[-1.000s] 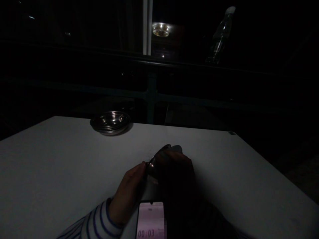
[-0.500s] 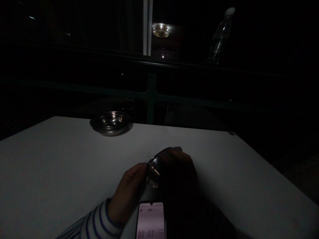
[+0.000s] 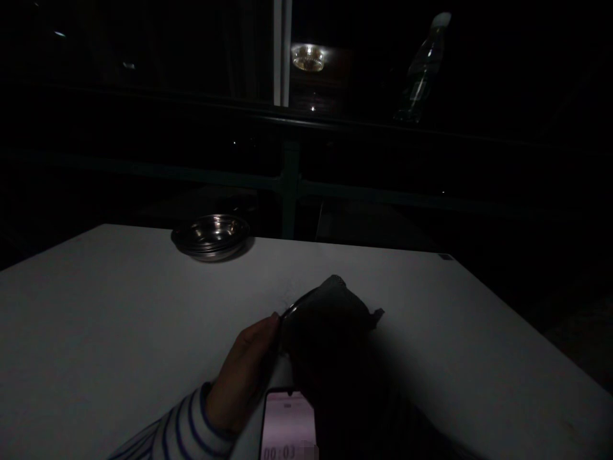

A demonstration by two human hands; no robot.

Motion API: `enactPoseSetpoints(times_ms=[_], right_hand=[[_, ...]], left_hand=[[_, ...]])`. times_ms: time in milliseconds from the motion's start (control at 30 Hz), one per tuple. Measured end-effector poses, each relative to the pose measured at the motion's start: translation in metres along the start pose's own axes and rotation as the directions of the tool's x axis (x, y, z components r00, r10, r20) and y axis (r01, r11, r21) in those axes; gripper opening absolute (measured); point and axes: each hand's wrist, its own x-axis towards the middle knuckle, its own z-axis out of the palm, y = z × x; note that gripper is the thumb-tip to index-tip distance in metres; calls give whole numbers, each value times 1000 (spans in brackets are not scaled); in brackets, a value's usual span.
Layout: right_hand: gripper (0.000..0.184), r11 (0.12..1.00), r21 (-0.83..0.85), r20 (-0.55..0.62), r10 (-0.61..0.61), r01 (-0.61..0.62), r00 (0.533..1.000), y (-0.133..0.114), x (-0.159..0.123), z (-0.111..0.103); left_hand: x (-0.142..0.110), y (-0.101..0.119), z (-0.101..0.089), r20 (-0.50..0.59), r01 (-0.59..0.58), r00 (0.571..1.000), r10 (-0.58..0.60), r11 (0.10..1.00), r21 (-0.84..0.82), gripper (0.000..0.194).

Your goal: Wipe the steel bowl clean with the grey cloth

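Note:
My left hand (image 3: 245,369), in a striped sleeve, grips the near rim of a small steel dish (image 3: 297,306) that is tilted up on edge over the white table (image 3: 96,306). My right hand (image 3: 338,358) is a dark shape in deep shadow to the right of the dish. It presses a dark cloth (image 3: 338,295) over the dish's face, and a corner of the cloth sticks out to the right. Most of the dish is hidden behind the cloth.
A phone (image 3: 288,429) with a lit timer screen lies at the near table edge under my hands. A stack of steel dishes (image 3: 211,235) sits at the far edge. Beyond are a dark railing, a plastic bottle (image 3: 424,67) and a reflected ceiling lamp (image 3: 309,57).
The cloth has come up over the dish and now covers its shiny inside. My right hand shifted slightly; my left hand kept its hold.

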Motion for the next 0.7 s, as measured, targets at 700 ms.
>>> enactPoseSetpoints(times_ms=[700], right_hand=[[22, 993, 84, -88, 88, -81, 992, 13, 25, -14]], left_hand=[[-1, 0, 3, 13, 24, 1000, -24, 1000, -17, 27]])
